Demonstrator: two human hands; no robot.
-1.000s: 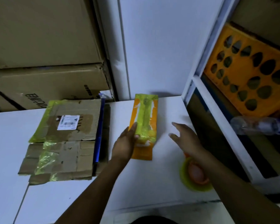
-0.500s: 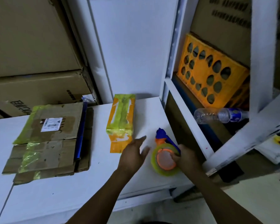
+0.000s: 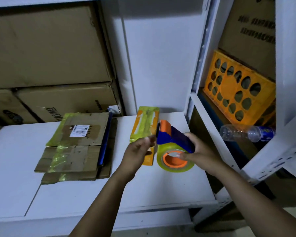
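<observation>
The right hand (image 3: 201, 152) has its grip closed round the blue handle of the tape dispenser (image 3: 172, 136), thumb on the orange core. It is held above the table (image 3: 15, 168) near the right edge. The left hand (image 3: 138, 148) reaches to the dispenser's nose, fingers loosely curled; whether they pinch the tape is unclear. The dispenser's long axis runs from near right to far left, orange head toward the far edge. The orange packet (image 3: 144, 124) lies just behind it, and the flattened cardboard (image 3: 79, 146) well to the left.
</observation>
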